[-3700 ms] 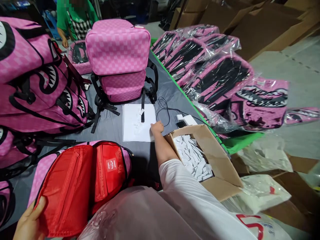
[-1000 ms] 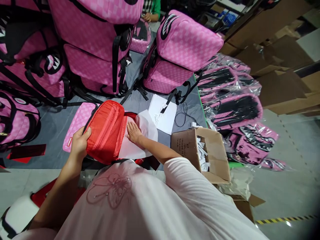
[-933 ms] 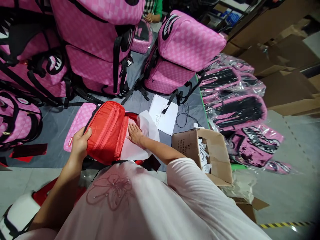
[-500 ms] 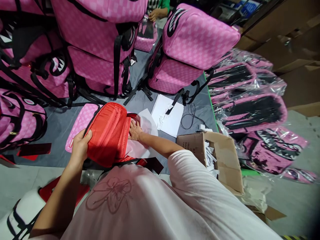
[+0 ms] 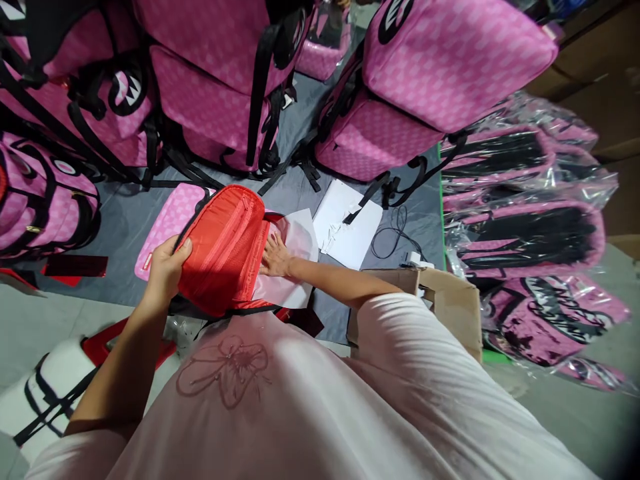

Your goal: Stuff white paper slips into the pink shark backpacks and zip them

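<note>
A backpack with a red lining [image 5: 220, 253] lies opened in front of me, near the table's front edge. My left hand [image 5: 167, 267] is closed on the left edge of its raised flap, thumb on the red inner side. My right hand [image 5: 276, 255] is spread flat against a whitish translucent sheet [image 5: 300, 283] at the bag's opening, its fingers near the red edge. Part of this sheet is tucked into the bag, so its far end is hidden. Behind the flap lies a pink checkered case-like piece [image 5: 167, 220], partly covered.
Pink backpacks [image 5: 210, 113] stand stacked along the far side, with another stack [image 5: 380, 133] farther right. White papers [image 5: 347, 223] and a black cable [image 5: 393, 233] lie right of the bag. An open cardboard box [image 5: 455, 307] and plastic-wrapped pink bags [image 5: 530, 233] are at the right.
The camera view has shifted, and the co-worker's arm at the top has mostly left the picture. Both hands keep nearly the same places on the bag and sheet.
</note>
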Tool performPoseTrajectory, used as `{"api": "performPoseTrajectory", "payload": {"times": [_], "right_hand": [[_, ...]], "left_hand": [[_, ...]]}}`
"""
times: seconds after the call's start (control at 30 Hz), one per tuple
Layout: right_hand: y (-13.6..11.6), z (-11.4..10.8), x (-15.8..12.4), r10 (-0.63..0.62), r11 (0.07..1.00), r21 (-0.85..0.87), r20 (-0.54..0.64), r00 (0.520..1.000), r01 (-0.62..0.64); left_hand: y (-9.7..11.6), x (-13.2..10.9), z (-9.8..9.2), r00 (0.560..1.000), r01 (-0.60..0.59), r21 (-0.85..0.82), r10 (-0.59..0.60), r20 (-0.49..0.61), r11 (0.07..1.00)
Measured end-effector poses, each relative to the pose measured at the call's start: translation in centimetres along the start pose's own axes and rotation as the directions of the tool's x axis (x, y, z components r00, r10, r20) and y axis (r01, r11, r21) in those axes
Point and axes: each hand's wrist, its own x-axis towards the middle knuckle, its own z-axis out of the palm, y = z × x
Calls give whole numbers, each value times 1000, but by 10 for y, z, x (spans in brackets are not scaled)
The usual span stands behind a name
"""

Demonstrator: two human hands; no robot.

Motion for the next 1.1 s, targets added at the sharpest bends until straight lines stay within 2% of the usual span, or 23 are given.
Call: {"api": "performPoseTrajectory", "payload": {"times": [0.1, 0.27, 0.43, 0.53, 0.6, 0.67, 0.7, 0.73, 0.77, 0.83, 0.87, 0.9, 0.93, 1.0, 1.03, 1.1], "right_hand": [[-8, 5, 4, -10, 1000, 16, 50, 999, 10], [-11, 9, 11, -15, 999, 52, -26, 1000, 16], [-11, 11, 5, -74, 997, 22, 9, 997, 74], [-11, 11, 2, -119, 993, 0, -23, 993, 119], [-10, 10, 1, -133, 991, -15, -33, 991, 132], [-10, 9, 2, -134, 991, -22, -16, 991, 134], [-11, 8, 2, -131, 991, -21, -10, 991, 130], [-13, 5, 3, -127, 992, -20, -11, 992, 127], [-15, 2, 2, -122, 992, -20, -20, 992, 121], [-17, -6, -4, -112, 994, -24, -47, 993, 111], [-16, -11, -12, -110, 994, -24, -62, 992, 109], [-13, -16, -22, -108, 994, -19, -78, 991, 106], [-9, -20, -36, -98, 995, -4, -93, 991, 98], [6, -26, -67, -41, 997, 52, -147, 988, 49], [14, -27, -84, 17, 997, 84, -181, 983, -1], [31, -26, -112, 131, 986, 133, -243, 961, -100]], "left_hand": [[-4, 2, -2, 1000, 3, 8, -3, -9, 1000], [-6, 2, -3, 999, -38, 54, 38, 0, 998], [-8, 7, -11, 985, -162, 267, 174, -21, 950], [-10, 14, -22, 987, -129, 425, 156, -30, 896], [-8, 14, -24, 985, -88, 609, 161, -66, 789], [-2, 8, -15, 950, -107, 801, 297, -92, 589], [2, 3, -6, 916, -151, 870, 397, -55, 469], [5, -3, 5, 876, -228, 908, 481, 33, 353], [8, -9, 17, 836, -335, 909, 524, 165, 248], [9, -16, 38, 765, -548, 830, 465, 446, 104], [8, -16, 43, 749, -602, 795, 397, 530, 74], [5, -14, 45, 765, -604, 795, 326, 556, 62], [2, -9, 45, 811, -557, 829, 254, 527, 59], [-5, 4, 40, 924, -371, 926, 122, 362, 63], [-8, 9, 41, 960, -278, 958, 67, 273, 66], [-14, 16, 55, 986, -160, 984, 63, 155, 84]]}}
